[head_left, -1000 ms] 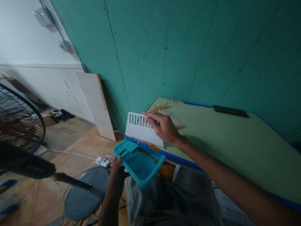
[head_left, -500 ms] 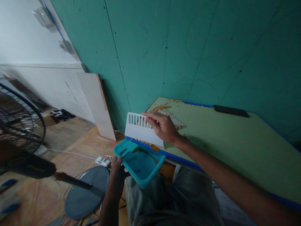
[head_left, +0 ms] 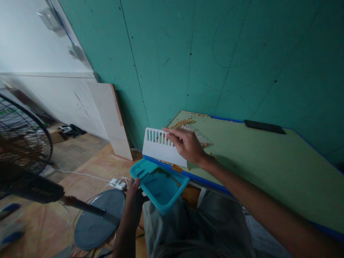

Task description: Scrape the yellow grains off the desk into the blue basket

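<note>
My left hand (head_left: 135, 195) grips the near left rim of a turquoise plastic tub (head_left: 161, 207), held tilted just below the table's edge. Inside the tub lie small yellow beans and some darker green grains. My right hand (head_left: 188, 145) pinches the top of a white slotted plastic plate (head_left: 163, 152), which stands on edge along the table's blue border. A few beans (head_left: 165, 162) sit on that border between plate and tub. Behind the plate, on the green table (head_left: 255, 161), are a heap of yellow beans (head_left: 185, 123) and a patch of pale grains (head_left: 199, 136).
A black flat bar (head_left: 264, 127) lies at the table's back edge by the green wall. To my left stand a fan (head_left: 24, 143) on a round base (head_left: 94, 229), a power strip (head_left: 117, 184) with cords, and a leaning white board (head_left: 110, 118).
Several beans along the left part of the blue border have gone from beside the plate. Both hands, the plate and the tub stay almost in place.
</note>
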A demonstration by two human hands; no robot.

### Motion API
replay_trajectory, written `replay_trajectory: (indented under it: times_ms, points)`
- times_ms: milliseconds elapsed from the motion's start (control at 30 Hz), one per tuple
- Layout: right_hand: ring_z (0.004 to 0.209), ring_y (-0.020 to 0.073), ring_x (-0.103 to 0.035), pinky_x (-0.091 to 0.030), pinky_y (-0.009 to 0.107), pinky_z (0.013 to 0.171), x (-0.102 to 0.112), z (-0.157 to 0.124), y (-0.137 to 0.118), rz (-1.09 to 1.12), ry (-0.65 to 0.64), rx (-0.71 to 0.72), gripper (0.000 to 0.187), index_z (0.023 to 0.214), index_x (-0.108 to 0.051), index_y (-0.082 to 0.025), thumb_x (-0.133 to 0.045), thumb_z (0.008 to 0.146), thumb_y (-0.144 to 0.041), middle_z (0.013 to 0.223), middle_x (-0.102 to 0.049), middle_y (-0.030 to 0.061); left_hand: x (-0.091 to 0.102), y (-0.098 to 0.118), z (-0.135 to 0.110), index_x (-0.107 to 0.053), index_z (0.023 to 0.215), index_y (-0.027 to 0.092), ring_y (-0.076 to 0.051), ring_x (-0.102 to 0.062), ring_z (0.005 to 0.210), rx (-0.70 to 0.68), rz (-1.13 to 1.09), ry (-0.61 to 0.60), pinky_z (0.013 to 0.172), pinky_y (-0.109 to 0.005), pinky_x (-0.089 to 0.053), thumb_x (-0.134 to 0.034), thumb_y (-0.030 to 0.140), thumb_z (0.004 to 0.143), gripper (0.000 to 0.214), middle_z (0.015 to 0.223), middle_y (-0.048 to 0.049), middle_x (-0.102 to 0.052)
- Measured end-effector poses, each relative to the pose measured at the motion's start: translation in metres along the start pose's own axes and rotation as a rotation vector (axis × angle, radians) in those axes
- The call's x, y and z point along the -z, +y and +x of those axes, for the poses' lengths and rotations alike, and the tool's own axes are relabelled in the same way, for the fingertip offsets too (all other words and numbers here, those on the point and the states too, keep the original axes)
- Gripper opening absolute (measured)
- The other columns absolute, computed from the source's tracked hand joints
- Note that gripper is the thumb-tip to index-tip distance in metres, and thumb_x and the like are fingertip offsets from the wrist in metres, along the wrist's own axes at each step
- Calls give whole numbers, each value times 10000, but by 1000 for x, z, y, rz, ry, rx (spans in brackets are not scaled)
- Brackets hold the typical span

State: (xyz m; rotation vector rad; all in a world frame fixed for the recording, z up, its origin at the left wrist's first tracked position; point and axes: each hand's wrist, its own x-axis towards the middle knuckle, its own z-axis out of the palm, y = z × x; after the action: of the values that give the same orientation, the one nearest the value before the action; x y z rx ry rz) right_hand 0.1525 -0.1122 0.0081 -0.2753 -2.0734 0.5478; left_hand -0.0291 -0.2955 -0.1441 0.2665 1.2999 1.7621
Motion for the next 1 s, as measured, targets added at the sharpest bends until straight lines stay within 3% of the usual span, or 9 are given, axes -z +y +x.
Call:
replay_trajectory:
  times_ms: [267, 567, 1000]
  points:
    - [1009, 195, -753, -569, 350, 906, -1, 0, 1, 1, 2, 10, 348, 1347, -773, -254, -537, 1091, -280, 1167, -817, 73, -5, 2, -10, -624, 1469, 246, -430, -719, 1236, -42, -32, -41, 964, -586, -609, -836, 567, 805, 767, 1303, -173, -786]
    - [998, 191, -750, -570, 345, 890, -1, 0, 0, -3, 2, 27, 342, 1341, -769, -235, -539, 1090, -258, 1143, -816, 78, -2, -1, -7, -659, 1431, 286, -414, -710, 1275, -56, 1, -45, 1029, -592, -591, -783, 631, 843, 693, 1282, -130, -796]
    - [979, 190, -749, -575, 351, 868, -2, 1, -2, -6, 5, 20, 343, 1345, -767, -253, -535, 1094, -281, 1145, -817, 70, -3, 0, -7, -638, 1442, 270, -412, -735, 1224, -36, 1, -55, 956, -573, -628, -818, 610, 803, 746, 1263, -143, -800]
